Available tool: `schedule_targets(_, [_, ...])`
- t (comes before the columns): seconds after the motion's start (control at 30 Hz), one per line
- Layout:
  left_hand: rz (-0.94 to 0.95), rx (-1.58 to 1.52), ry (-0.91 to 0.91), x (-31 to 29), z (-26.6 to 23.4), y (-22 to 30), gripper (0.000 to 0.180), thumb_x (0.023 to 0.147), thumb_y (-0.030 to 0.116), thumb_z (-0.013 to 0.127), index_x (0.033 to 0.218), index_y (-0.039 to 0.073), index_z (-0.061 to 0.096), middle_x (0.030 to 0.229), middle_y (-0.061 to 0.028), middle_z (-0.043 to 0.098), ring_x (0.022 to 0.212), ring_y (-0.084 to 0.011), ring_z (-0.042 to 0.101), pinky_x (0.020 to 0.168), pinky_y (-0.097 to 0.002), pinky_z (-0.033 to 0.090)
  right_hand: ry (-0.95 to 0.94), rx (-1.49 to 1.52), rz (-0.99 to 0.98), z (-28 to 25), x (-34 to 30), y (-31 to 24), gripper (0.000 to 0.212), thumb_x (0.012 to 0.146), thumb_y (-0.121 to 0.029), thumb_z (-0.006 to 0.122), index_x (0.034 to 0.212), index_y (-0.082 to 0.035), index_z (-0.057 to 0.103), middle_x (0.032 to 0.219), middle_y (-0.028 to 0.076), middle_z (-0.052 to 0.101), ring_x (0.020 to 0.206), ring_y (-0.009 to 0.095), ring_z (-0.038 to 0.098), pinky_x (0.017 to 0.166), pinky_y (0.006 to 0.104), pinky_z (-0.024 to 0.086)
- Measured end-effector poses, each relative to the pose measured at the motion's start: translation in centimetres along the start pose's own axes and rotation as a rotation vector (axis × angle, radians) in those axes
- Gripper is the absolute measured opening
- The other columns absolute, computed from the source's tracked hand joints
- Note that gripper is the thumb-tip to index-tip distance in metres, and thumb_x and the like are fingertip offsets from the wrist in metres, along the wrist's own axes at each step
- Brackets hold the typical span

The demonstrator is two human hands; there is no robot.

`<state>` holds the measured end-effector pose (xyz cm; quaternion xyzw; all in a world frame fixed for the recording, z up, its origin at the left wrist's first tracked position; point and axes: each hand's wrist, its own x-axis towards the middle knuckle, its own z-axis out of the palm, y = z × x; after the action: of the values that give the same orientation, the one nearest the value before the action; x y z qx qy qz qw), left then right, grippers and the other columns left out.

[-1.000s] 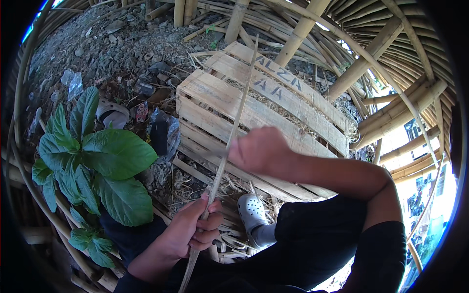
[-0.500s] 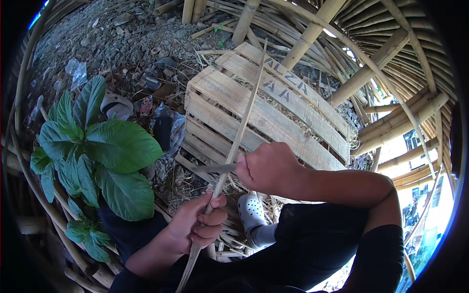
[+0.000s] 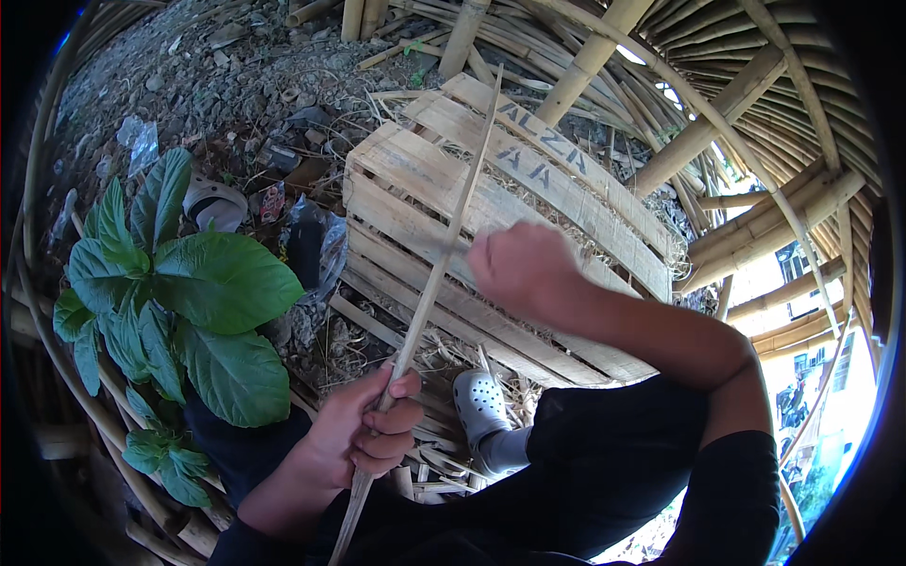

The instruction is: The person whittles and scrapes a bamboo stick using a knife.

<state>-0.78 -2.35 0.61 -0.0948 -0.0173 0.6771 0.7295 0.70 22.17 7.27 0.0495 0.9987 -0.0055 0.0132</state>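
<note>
Head view shows me a person bent over close handwork, both bare hands on or near one long, narrow, pale strip of split bamboo [image 3: 427,300]. It slants up from the lower edge between the person's legs to a thin tip over the far side of a pale wooden slatted crate [image 3: 587,204] with dark stencilled lettering. Down low, the left hand [image 3: 357,426] is clamped on the strip, fingers curled around it and thumb along its upper side. Farther up, the right hand [image 3: 521,266] is closed in a fist, slightly blurred, just right of the strip. From that fist a flat grey blade [image 3: 420,243] juts leftward across the bamboo; it is smeared, and I cannot tell whether its edge touches. The handle is hidden in the fist.

Below the crate I can see one foot in a light grey perforated clog [image 3: 479,406] and a grey sock [image 3: 507,450], beside a leg in dark trousers [image 3: 609,453]. To the left grows a green plant with broad leaves [image 3: 226,283]. Between it and the crate lies a crumpled clear plastic bag [image 3: 333,253]. Stony grey ground [image 3: 226,85] stretches behind, and thick tan bamboo poles [image 3: 590,61] lean at the upper right.
</note>
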Motion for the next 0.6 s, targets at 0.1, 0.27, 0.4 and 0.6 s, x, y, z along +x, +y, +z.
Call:
schedule_targets(0.1, [0.006,0.070,0.049,0.5,0.3,-0.3,0.029,0.102,0.040,0.029,0.085,0.018,0.039,0.057,0.0073,0.026,0.038,-0.0011,0.017,0.029,-0.0181,0.012,-0.322,-0.051,-0.091,-1.9,-0.8,-1.3,0.042,0.090,-0.029,0.037,0.071,-0.004,0.066,0.069,0.019,0.064,0.064,0.037,0.064,0.066,0.0473,0.054])
schedule_targets(0.27, [0.025,-0.016,0.066,0.2,0.5,-0.2,0.028,0.103,0.037,0.029,0.086,0.015,0.038,0.055,0.0072,0.025,0.036,0.0005,0.015,0.026,-0.0178,0.011,-0.078,-0.056,0.126,-1.1,1.7,1.4,0.043,0.091,-0.029,0.037,0.069,-0.003,0.064,0.067,0.021,0.062,0.070,0.038,0.063,0.068,0.0490,0.052])
schedule_targets(0.4, [0.036,0.058,0.108,0.4,0.8,-0.4,0.028,0.103,0.037,0.028,0.086,0.016,0.038,0.055,0.0072,0.025,0.036,0.0005,0.015,0.027,-0.0180,0.012,-0.102,-0.061,-0.036,-1.4,0.5,0.0,0.045,0.090,-0.030,0.038,0.066,-0.001,0.063,0.065,0.022,0.061,0.067,0.039,0.061,0.069,0.0498,0.051])
schedule_targets(0.6, [0.012,0.005,0.086,0.0,0.7,0.0,0.028,0.102,0.038,0.028,0.087,0.016,0.038,0.056,0.0068,0.027,0.037,0.0000,0.016,0.027,-0.0182,0.012,-0.031,-0.116,0.220,-2.4,3.4,2.6,0.045,0.089,-0.030,0.039,0.065,0.001,0.062,0.067,0.021,0.063,0.066,0.038,0.063,0.069,0.0497,0.051])
